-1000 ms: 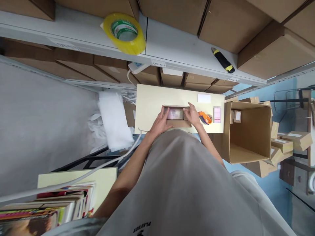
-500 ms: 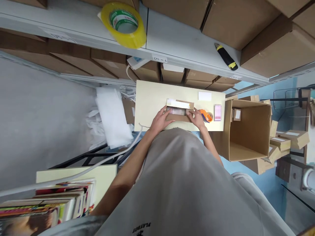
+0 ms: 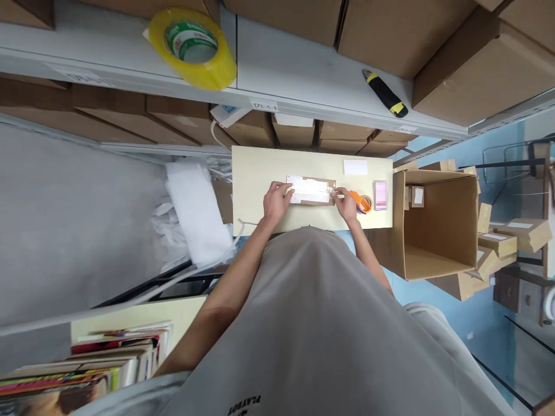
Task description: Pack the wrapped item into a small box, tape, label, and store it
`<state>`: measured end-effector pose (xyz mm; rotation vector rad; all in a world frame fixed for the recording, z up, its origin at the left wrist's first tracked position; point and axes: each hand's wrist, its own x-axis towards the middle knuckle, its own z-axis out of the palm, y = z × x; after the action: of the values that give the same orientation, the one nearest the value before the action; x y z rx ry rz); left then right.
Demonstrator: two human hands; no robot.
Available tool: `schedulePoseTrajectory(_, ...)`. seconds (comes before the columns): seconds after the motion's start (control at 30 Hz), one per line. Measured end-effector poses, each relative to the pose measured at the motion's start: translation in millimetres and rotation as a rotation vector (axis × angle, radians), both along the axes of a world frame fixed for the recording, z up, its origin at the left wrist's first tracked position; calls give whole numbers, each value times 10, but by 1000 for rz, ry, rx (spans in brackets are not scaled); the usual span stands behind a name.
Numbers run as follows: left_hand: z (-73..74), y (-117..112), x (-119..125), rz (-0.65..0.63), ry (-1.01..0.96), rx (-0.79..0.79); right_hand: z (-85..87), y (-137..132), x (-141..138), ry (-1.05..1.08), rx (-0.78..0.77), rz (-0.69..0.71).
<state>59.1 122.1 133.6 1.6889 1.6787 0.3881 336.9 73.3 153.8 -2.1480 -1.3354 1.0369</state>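
A small flat cardboard box point(image 3: 310, 190) with a white label on its lid lies shut on the pale yellow table point(image 3: 255, 167). My left hand point(image 3: 276, 202) grips the box's left end with curled fingers. At the right end, my right hand point(image 3: 346, 202) pinches the lid edge. An orange tape dispenser point(image 3: 362, 203) sits just right of my right hand, with a pink card point(image 3: 380, 195) and a white slip point(image 3: 355, 167) beyond it.
An open empty carton point(image 3: 437, 231) stands right of the table, small boxes point(image 3: 503, 237) past it. On the shelf above lie a yellow tape roll point(image 3: 193, 47) and a black-yellow cutter point(image 3: 383, 92). White foam sheets point(image 3: 193, 211) lie left; magazines point(image 3: 87, 370) are stacked bottom left.
The box was open with a shiny packet showing inside; its labelled lid has come down and the box is now shut. Both hands moved from the sides to the ends.
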Motion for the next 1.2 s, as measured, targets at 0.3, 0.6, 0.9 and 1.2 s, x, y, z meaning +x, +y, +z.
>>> schedulePoseTrajectory(0.3, 60, -272, -119, 124, 61, -71, 19, -134, -130, -96, -36, -17)
schedulePoseTrajectory(0.6, 0, -417, -72, 124, 182, -100, -134, -258, -99, -69, -79, 96)
schedulePoseTrajectory(0.9, 150, -611, -103, 219, 9, 142, -422, -445, 656, -441, -150, -37)
schedulePoseTrajectory(1.2, 565, -735, 117, 168, -83, 115, -547, -310, 675, -209, -143, -159)
